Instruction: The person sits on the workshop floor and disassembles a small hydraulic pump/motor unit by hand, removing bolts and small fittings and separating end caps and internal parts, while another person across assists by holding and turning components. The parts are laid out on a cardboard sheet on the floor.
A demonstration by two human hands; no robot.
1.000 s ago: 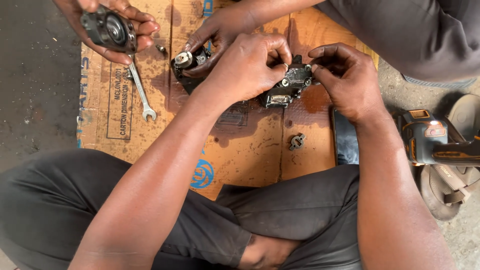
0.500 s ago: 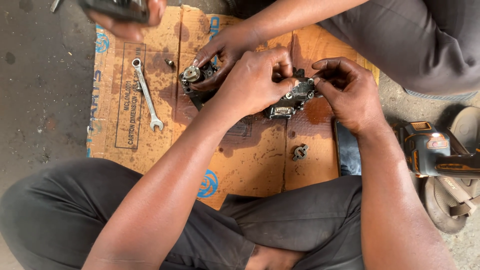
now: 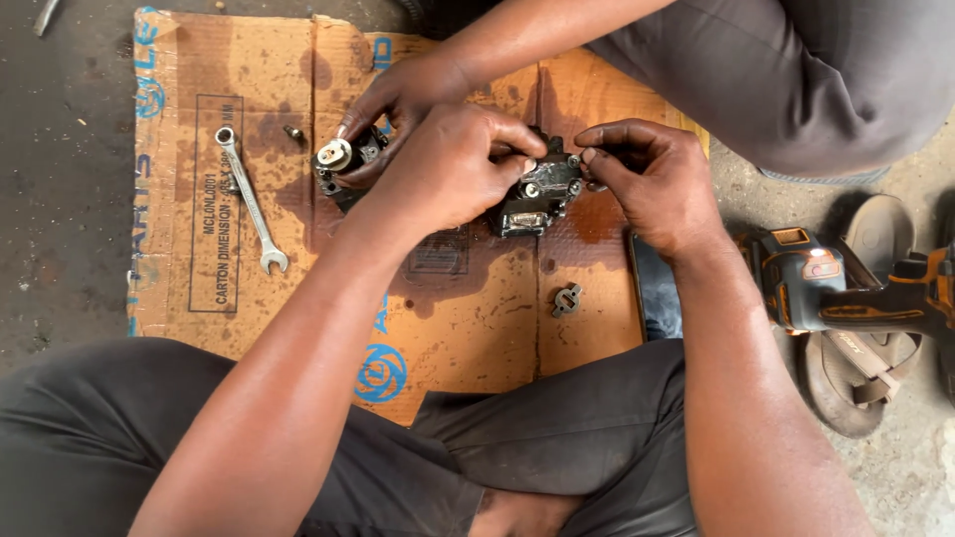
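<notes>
Together, both hands (image 3: pixel 453 164) (image 3: pixel 647 179) grip — apparently — a black metal part (image 3: pixel 537 194).

Both hands, left hand (image 3: pixel 453 169) and right hand (image 3: pixel 652 179), pinch a black metal part (image 3: pixel 537 194) over cardboard (image 3: pixel 477 298).

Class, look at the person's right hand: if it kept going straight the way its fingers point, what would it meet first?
The right hand points left, fingertips on the dark metal part. Going on, it would likely meet the left hand gripping that part's other side, though depth is hard to judge.
</notes>
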